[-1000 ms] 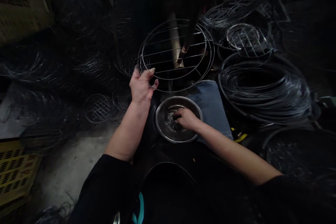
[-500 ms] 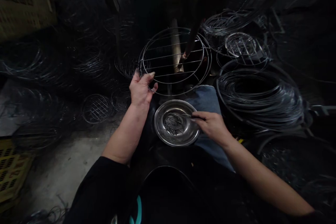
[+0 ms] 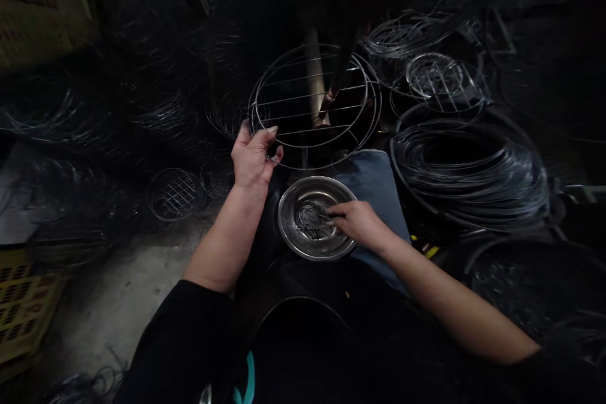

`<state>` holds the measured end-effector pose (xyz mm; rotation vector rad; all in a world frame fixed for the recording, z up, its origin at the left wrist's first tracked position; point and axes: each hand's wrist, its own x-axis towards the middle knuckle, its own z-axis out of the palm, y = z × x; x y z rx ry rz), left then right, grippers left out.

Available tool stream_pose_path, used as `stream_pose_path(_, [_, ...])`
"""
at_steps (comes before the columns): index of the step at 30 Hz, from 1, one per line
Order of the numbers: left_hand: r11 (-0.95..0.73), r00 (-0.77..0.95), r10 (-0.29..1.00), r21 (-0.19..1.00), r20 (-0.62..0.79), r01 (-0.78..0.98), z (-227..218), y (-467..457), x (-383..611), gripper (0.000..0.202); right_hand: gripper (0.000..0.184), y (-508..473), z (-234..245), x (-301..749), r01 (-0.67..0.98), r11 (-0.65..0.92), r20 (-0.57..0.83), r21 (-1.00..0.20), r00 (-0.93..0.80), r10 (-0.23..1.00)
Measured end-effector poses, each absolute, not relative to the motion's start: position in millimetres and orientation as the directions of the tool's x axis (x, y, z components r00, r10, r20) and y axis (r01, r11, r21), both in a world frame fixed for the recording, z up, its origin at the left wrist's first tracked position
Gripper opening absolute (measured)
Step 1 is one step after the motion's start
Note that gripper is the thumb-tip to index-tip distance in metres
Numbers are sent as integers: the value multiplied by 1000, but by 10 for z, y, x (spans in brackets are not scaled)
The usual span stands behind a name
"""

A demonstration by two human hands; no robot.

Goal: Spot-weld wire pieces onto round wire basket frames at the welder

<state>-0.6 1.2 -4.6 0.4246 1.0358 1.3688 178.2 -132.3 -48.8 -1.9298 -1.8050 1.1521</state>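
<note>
My left hand grips the near left edge of a round wire rack, thumb on top. The rack has two rings joined by parallel bars and sits around a metal post, under a dark rod with a coppery tip. Closer to me stands a shallow steel bowl with thin bent wire pieces in it. My right hand reaches over the bowl's right side, fingers pinched together at the wire pieces. Whether a piece is between those fingertips is hard to make out.
At the right lies a large coil of wire, with smaller round racks behind it. A blue cloth lies beside the bowl. Stacked wire rings, a small grid rack and a yellow crate are at the left.
My right hand has moved left from the bowl's rim to the wire pieces inside; the thin wire at its fingertips no longer shows clearly. My left hand keeps its grip on the rack.
</note>
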Motion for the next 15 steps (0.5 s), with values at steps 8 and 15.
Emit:
stream_pose_path(8, [216,-110,932,773,-345,-596,-46,37,-45,56,26,-1512,-714,2413,372,-221,-16,-902,481,877])
stream_pose_path(15, [211,-138,926,786,-350,-581,-3,85,-1,51,39,-1406,-694,2475,1,-320,-287,-947,443,849])
